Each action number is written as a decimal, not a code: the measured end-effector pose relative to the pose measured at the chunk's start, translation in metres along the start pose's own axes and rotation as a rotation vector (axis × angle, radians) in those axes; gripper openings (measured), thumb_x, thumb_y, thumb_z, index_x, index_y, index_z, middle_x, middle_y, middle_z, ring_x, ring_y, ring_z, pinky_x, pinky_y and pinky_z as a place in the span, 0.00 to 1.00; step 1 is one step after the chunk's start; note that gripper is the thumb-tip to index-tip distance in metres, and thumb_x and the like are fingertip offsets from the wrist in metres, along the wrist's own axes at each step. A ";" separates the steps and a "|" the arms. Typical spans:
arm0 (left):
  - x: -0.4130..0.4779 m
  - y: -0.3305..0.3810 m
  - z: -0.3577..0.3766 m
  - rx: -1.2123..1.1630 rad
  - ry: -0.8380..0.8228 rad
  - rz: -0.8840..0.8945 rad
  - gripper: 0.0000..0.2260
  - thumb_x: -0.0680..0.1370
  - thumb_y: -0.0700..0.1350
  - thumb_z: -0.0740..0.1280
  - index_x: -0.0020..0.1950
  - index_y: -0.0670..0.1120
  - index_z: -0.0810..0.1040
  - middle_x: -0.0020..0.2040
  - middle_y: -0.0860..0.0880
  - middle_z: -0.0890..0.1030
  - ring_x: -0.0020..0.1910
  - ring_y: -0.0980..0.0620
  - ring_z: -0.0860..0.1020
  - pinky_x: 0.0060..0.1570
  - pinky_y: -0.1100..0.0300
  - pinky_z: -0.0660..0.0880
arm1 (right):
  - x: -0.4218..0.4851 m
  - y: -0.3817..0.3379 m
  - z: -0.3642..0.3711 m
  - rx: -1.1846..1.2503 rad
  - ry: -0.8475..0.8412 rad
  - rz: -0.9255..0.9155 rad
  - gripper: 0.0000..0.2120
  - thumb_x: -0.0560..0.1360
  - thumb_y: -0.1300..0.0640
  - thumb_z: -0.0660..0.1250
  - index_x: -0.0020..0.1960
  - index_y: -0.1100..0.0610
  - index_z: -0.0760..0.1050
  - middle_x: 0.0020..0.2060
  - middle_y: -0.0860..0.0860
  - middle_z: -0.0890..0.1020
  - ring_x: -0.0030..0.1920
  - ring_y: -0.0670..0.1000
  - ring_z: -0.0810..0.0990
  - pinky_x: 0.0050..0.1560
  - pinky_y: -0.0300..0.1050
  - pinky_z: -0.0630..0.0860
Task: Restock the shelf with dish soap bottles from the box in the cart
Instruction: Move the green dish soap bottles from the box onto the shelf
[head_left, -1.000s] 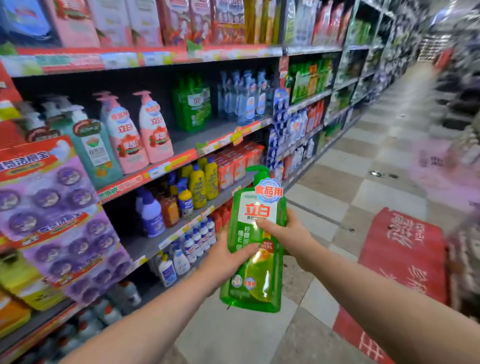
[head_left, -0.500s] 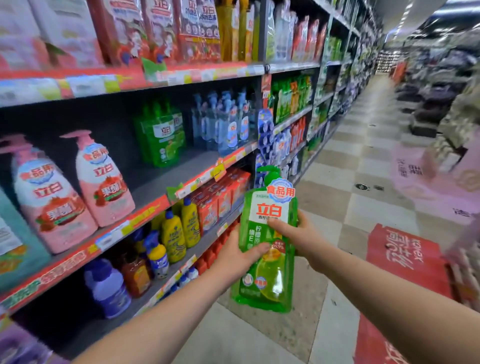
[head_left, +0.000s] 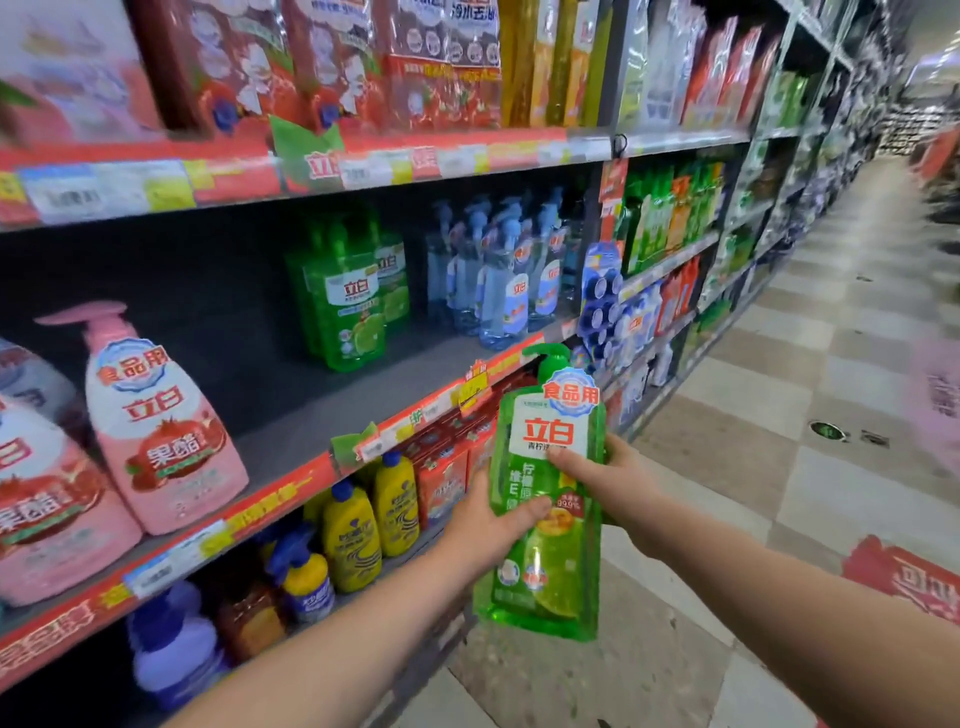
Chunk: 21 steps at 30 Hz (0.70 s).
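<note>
Soap bottle (head_left: 543, 577), green with a pump top, held upright in the aisle just right of the shelf (head_left: 311, 415), its base hanging over the floor (head_left: 753, 467). We grip it with both hands. The left hand (head_left: 483, 525) wraps the bottle's left side, thumb curled across the front below the white label. The right hand (head_left: 615, 478) clasps the right edge, thumb pressed on the label; its fingers lie behind the bottle, hidden. On the shelf's middle board stand matching green bottles (head_left: 348, 306), set far back, with clear blue bottles (head_left: 498, 280) to their right and pink bottles (head_left: 161, 431) at the near left front edge. Yellow bottles (head_left: 374, 509) stand on the board below, just left of our left hand. Red price strips run along each board's front edge. A red floor sticker (head_left: 909, 577) lies at the right, beyond our right forearm.
</note>
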<state>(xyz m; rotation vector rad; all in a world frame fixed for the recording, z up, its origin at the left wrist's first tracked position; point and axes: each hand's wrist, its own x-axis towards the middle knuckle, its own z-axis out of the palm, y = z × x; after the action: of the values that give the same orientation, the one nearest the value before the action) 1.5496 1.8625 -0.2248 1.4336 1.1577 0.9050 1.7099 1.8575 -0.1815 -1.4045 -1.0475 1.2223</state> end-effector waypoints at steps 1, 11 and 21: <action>0.013 0.002 0.002 -0.004 0.030 -0.003 0.28 0.71 0.50 0.73 0.67 0.53 0.65 0.52 0.58 0.78 0.48 0.60 0.78 0.44 0.66 0.76 | 0.017 -0.004 -0.003 -0.007 -0.020 -0.007 0.21 0.69 0.55 0.75 0.59 0.55 0.75 0.47 0.50 0.85 0.42 0.48 0.85 0.35 0.41 0.80; 0.121 0.037 0.026 0.000 0.356 -0.066 0.27 0.70 0.55 0.73 0.65 0.56 0.67 0.55 0.55 0.80 0.51 0.56 0.79 0.51 0.59 0.77 | 0.166 -0.054 -0.028 -0.148 -0.284 -0.081 0.23 0.69 0.54 0.75 0.61 0.57 0.74 0.53 0.53 0.83 0.50 0.52 0.83 0.55 0.52 0.80; 0.172 0.047 -0.021 0.087 0.571 -0.102 0.23 0.71 0.50 0.72 0.62 0.55 0.65 0.50 0.57 0.79 0.46 0.60 0.78 0.43 0.70 0.74 | 0.252 -0.077 0.030 -0.152 -0.503 -0.136 0.14 0.70 0.55 0.74 0.55 0.53 0.78 0.51 0.51 0.84 0.50 0.49 0.83 0.51 0.44 0.79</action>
<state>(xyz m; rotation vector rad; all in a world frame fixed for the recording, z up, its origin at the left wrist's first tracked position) 1.5814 2.0344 -0.1832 1.1987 1.6908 1.2476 1.7115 2.1203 -0.1479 -1.1354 -1.5810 1.4563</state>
